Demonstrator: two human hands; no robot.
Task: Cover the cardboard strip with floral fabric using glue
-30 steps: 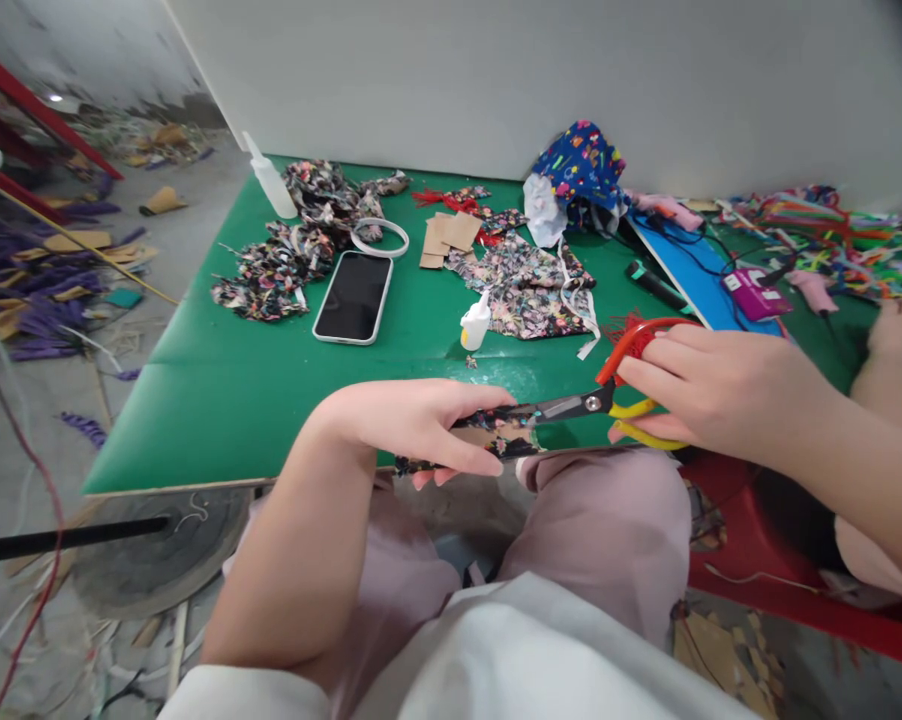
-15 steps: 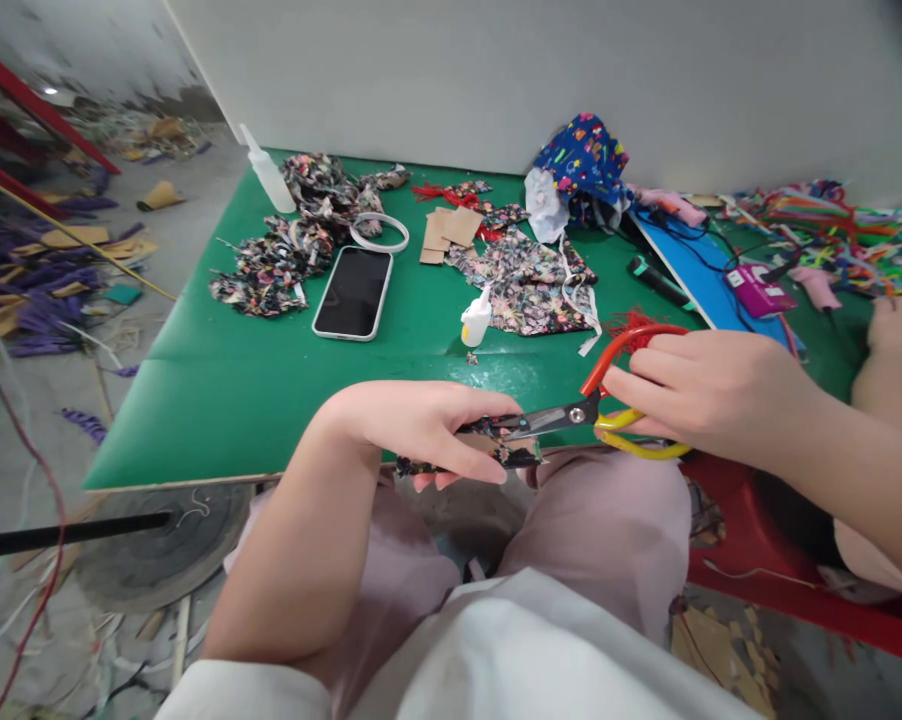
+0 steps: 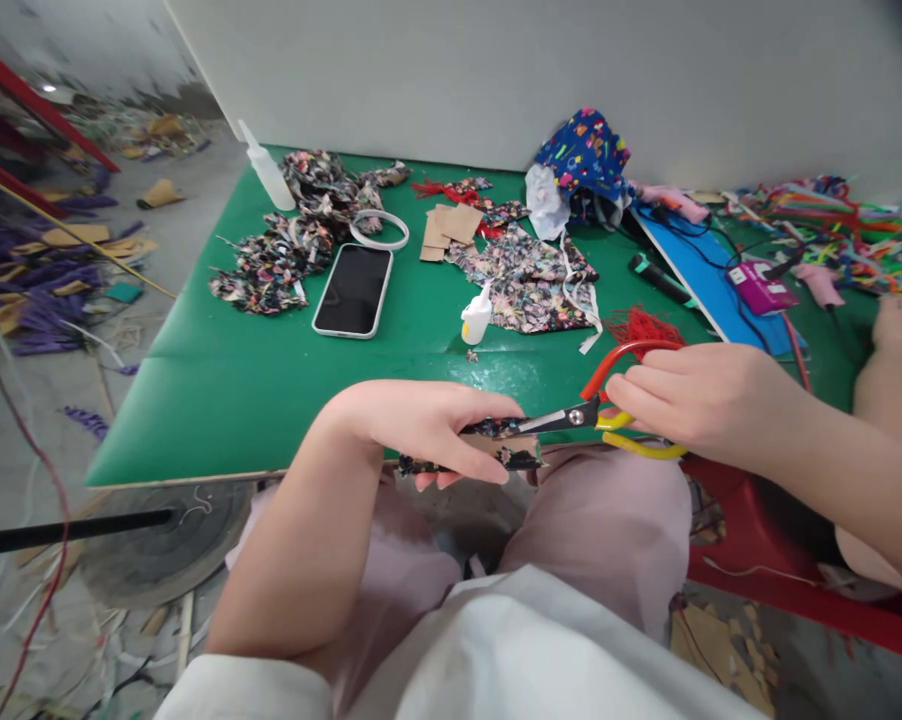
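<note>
My left hand (image 3: 428, 425) is closed around a small piece of cardboard with dark floral fabric (image 3: 522, 455) over its edges, held above the table's front edge. My right hand (image 3: 691, 395) grips scissors (image 3: 577, 415) with one red and one yellow handle loop. Their dark blades point left and lie at the fabric's upper edge, close to my left thumb and finger. The blade tips are partly hidden at the fabric. Beyond my hands, a small white glue bottle (image 3: 476, 316) stands beside flat pieces of floral fabric (image 3: 530, 290).
On the green table (image 3: 218, 390) lie a phone (image 3: 353, 290), a white ring (image 3: 380, 230), crumpled floral fabric (image 3: 271, 265), cardboard pieces (image 3: 451, 230) and red threads (image 3: 642, 328). A squeeze bottle (image 3: 269, 177) stands at back left. Another person's arm (image 3: 897, 350) rests at right.
My right hand and the scissors' handles have dropped slightly, and the handle loops look closer together. My left hand keeps nearly the same place, still holding the fabric-covered cardboard.
</note>
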